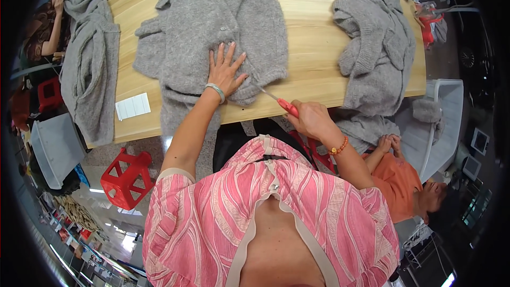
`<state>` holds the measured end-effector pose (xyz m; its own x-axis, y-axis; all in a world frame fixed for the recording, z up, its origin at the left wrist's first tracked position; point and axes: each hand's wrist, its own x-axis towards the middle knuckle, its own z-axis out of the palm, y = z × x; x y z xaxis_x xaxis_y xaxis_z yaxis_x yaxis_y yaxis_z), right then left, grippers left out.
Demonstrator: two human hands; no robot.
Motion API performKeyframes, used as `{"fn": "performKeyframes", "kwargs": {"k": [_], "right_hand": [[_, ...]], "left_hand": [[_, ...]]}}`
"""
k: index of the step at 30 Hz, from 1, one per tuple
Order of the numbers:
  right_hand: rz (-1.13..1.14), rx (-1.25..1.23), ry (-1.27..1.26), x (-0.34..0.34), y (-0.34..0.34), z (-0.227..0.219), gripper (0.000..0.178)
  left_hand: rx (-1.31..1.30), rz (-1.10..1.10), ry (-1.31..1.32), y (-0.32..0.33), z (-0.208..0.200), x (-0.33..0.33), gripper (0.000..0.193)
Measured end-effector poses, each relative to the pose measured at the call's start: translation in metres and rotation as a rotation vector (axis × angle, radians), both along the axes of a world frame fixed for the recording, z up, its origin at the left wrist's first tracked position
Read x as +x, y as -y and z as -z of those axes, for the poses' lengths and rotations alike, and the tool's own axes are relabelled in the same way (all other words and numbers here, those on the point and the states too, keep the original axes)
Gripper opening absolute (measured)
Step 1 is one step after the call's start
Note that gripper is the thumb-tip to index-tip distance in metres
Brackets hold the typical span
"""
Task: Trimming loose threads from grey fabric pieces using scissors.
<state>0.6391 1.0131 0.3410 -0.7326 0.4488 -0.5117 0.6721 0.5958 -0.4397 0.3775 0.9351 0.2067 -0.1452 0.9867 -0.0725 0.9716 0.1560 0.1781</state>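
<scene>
A grey knitted cardigan [196,26] with buttons lies spread on the wooden table [313,32]. My left hand [225,72] rests flat on its lower front, fingers spread, just below a button. In my right hand [313,119], at the table's front edge, is a tool with a red handle and thin metal shaft [287,107]. Its shaft points left and away from me, toward the cardigan's lower hem. The tip is too fine to tell what kind of tool it is, or whether it touches the knit.
More grey knitwear [372,53] is piled at the right, and another piece [93,74] hangs over the left edge. A white paper slip [133,107] lies nearby. Red stool [127,178] and grey bin [56,151] stand left; a white bin [446,111] and a seated person [398,180] are right.
</scene>
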Motion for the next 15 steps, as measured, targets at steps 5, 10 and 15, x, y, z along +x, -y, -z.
{"fn": "performKeyframes", "kwargs": {"k": [5,10,15], "right_hand": [[0.125,0.047,-0.077,-0.030,-0.021,0.002,0.030],[0.127,0.055,-0.126,-0.040,-0.021,0.010,0.029],[0.139,0.082,-0.223,-0.090,-0.040,0.021,0.027]], "left_hand": [[0.043,-0.037,0.062,-0.009,0.001,0.000,0.059],[0.022,-0.030,0.077,-0.008,0.006,0.001,0.059],[0.025,-0.026,0.087,-0.011,0.005,-0.002,0.057]]}}
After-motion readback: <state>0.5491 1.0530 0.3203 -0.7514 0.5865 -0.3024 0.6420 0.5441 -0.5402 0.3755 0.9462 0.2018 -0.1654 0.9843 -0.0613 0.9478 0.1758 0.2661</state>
